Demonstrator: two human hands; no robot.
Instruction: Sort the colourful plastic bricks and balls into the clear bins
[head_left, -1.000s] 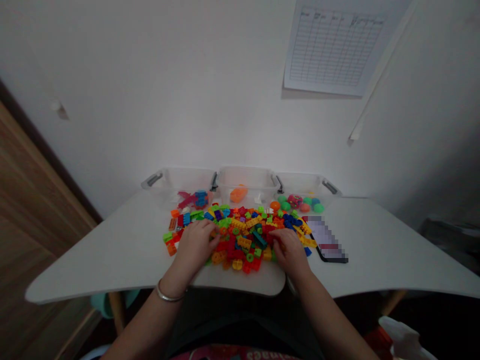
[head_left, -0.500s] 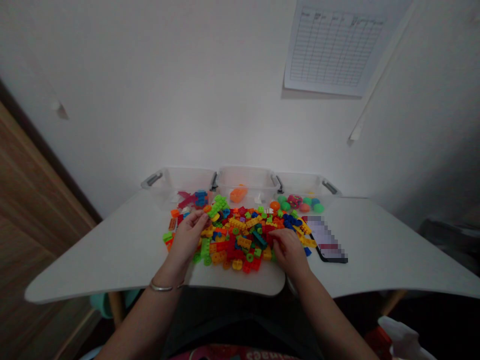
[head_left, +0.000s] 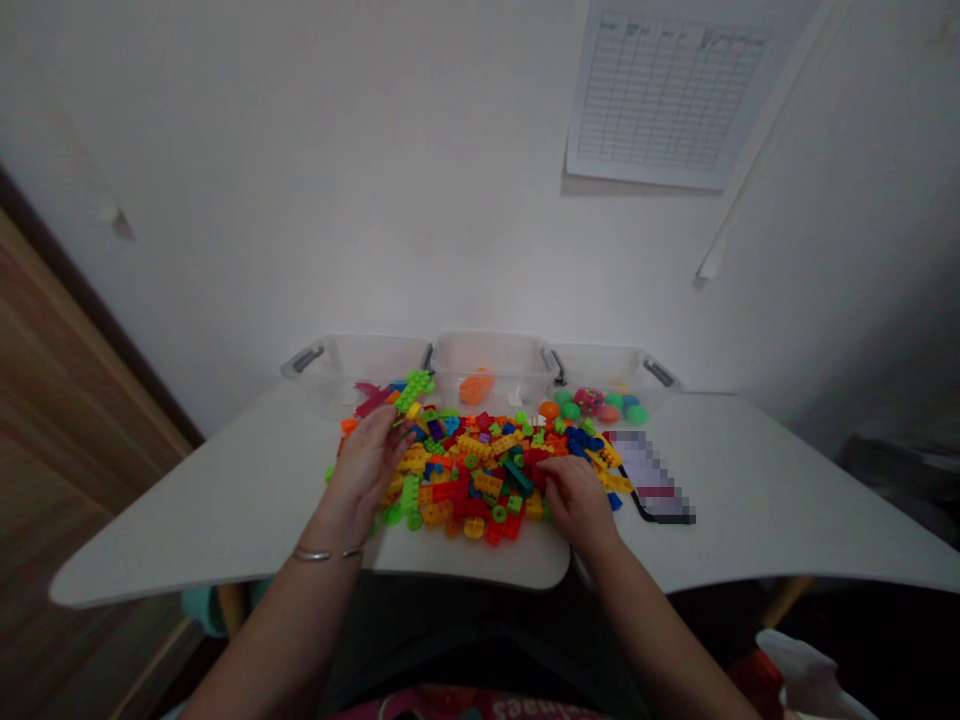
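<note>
A: Status, left to right?

B: Left hand (head_left: 364,470) is up at the far side of the pile on the white desk (head_left: 225,520), fingers (head_left: 390,432) raised and slightly apart. A lime-green brick (head_left: 415,391) sits just past the tips, in front of the left clear bin (head_left: 337,362). Can't tell if it's pinched or free.

A: Bins?

B: Three clear plastic bins in a row at the far desk edge. Left one: a few red and blue bricks (head_left: 371,402). Middle bin (head_left: 491,350): an orange piece (head_left: 477,388). Right bin (head_left: 607,365): coloured balls (head_left: 600,405).

A: What's left on the desk?

B: The bulk. A loose pile of multicoloured bricks (head_left: 480,480) far outnumbers what's in the bins. Right hand (head_left: 577,500) sits on its right side, fingers curled together on the bricks; clamped or just resting, can't tell. A blurred phone (head_left: 652,480) lies right of the pile.
</note>
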